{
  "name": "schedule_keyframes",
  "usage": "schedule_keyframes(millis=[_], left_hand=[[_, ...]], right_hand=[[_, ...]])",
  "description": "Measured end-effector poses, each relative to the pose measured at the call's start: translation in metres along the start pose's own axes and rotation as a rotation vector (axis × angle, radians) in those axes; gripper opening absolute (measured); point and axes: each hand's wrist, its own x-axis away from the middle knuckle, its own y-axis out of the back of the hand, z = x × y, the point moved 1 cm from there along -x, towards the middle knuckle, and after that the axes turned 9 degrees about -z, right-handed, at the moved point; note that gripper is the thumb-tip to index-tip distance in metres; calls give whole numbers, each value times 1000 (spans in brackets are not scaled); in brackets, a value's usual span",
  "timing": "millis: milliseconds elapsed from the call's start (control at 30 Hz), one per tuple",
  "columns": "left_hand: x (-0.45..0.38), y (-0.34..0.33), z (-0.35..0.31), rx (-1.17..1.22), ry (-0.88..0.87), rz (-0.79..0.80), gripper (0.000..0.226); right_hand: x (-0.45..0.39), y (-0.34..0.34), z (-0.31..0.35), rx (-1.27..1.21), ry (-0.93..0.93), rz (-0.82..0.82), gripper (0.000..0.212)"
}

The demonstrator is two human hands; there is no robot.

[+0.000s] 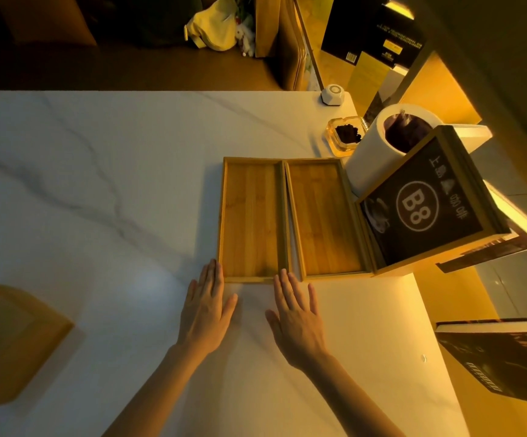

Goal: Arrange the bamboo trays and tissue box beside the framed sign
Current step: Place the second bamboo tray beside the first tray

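Two empty bamboo trays lie side by side on the white marble table point(98, 184). The left tray point(251, 219) touches the right tray point(325, 219), which sits against the framed sign point(423, 203), a dark panel marked "B8" in a wooden frame. My left hand point(207, 307) lies flat with its fingertips at the left tray's near-left corner. Fingers spread, my right hand point(297, 320) rests flat with its fingertips at the near edge where the trays meet. Neither hand holds anything. The wooden tissue box point(10, 339) stands at the far left, near the table's front edge.
A white cylindrical bin point(372, 152) stands behind the sign, with a glass ashtray point(345, 134) and a small white device point(333, 94) further back. A dark book point(502, 357) lies at the right. Seats and a yellow bag point(215, 26) are beyond the table's far edge.
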Motion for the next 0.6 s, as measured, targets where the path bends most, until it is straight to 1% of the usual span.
schedule_keyframes(millis=[133, 600], left_hand=[[2, -4, -5, 18, 20, 5, 77], [6, -5, -12, 2, -7, 4, 76]], right_hand=[[3, 2, -5, 3, 9, 11, 61], [6, 3, -15, 9, 10, 25, 60]])
